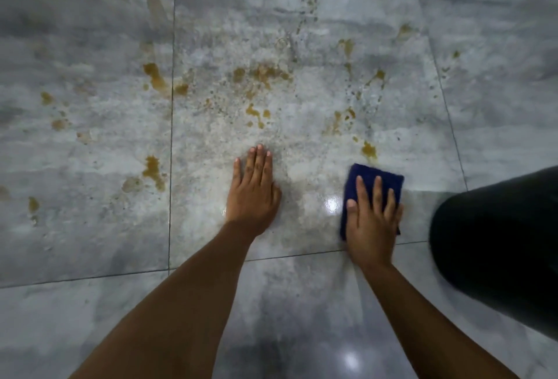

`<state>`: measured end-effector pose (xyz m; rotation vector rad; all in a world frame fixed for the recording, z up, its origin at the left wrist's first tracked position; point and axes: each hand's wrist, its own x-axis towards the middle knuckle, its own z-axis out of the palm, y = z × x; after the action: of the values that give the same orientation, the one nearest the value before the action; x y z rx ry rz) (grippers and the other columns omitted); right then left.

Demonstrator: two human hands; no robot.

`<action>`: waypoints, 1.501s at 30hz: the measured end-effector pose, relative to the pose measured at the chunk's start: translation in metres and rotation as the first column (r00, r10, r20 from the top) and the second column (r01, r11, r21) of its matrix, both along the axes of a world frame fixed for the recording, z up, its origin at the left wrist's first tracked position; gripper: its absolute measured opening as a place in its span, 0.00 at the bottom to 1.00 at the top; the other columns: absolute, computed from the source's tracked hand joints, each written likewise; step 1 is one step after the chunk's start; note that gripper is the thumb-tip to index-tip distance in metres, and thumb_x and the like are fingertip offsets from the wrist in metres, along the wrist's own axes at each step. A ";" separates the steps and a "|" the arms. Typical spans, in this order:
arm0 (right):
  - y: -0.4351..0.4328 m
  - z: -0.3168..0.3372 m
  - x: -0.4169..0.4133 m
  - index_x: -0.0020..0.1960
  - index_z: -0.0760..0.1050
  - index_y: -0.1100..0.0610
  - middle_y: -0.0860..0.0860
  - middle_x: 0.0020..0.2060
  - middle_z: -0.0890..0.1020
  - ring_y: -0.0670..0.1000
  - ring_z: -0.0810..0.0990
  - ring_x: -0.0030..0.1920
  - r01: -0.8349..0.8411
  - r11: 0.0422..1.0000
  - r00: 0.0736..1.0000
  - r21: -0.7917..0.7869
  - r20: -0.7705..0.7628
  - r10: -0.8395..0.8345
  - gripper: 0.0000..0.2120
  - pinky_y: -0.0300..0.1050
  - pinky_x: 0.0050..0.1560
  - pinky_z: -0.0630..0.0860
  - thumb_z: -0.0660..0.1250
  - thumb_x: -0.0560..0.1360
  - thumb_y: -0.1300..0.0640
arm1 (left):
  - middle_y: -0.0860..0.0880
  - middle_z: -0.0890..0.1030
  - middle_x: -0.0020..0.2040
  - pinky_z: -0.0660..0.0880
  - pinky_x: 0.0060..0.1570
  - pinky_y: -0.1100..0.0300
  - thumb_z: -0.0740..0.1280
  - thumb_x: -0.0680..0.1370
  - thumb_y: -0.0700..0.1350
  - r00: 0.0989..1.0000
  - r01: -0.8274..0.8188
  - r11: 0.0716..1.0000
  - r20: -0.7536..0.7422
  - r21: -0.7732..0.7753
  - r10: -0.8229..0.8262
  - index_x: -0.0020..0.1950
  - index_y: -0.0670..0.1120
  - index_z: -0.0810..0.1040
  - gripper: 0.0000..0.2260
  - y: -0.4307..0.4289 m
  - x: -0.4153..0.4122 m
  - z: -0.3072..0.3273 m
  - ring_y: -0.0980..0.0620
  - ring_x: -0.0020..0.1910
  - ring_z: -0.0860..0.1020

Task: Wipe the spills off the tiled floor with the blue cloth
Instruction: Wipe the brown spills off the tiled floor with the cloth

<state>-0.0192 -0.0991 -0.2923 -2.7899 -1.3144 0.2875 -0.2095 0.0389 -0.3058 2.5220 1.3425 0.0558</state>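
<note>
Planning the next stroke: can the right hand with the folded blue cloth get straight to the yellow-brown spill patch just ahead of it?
Probably yes. The right hand presses the folded blue cloth flat, and the yellow-brown spill patch lies just beyond its far edge, with only bare grey tiled floor between.

Both forearms are bare from wrist to elbow, with no sleeve, watch or ring showing. The left hand [253, 194] and right hand [372, 224] have short, plain nails on the fingers [360, 194]. A dark, smooth trouser-clad knee [495, 245] shows at the right edge.
</note>
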 end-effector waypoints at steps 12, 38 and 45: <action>0.064 0.004 0.006 0.77 0.54 0.44 0.51 0.78 0.53 0.60 0.50 0.76 -0.075 0.997 0.997 -0.023 -0.033 0.075 0.25 0.63 0.74 0.44 0.46 0.81 0.42 | 0.40 0.52 0.78 0.37 0.74 0.48 0.47 0.79 0.51 0.999 -0.042 0.999 0.001 0.003 0.042 0.77 0.39 0.53 0.29 -0.002 0.007 0.007 0.47 0.77 0.46; 0.093 0.005 -0.019 0.77 0.50 0.43 0.49 0.78 0.50 0.57 0.46 0.77 -0.184 0.983 0.980 -0.019 -0.079 0.182 0.26 0.60 0.73 0.40 0.42 0.80 0.42 | 0.43 0.53 0.78 0.45 0.74 0.45 0.49 0.79 0.52 0.996 -0.093 0.996 -0.002 0.016 0.093 0.78 0.41 0.52 0.29 0.002 0.025 0.002 0.49 0.77 0.47; 0.124 0.008 0.084 0.78 0.47 0.43 0.50 0.78 0.46 0.56 0.42 0.77 0.018 0.999 0.995 -0.037 -0.099 -0.021 0.25 0.62 0.74 0.41 0.45 0.82 0.43 | 0.43 0.52 0.78 0.45 0.74 0.45 0.47 0.79 0.52 0.996 -0.080 0.996 -0.039 0.025 0.081 0.78 0.41 0.52 0.29 0.002 0.025 0.000 0.48 0.77 0.48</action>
<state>0.0647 0.0250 -0.2845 -2.7763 -1.2721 0.4471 -0.1844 0.0407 -0.3056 2.5005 1.4671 0.0381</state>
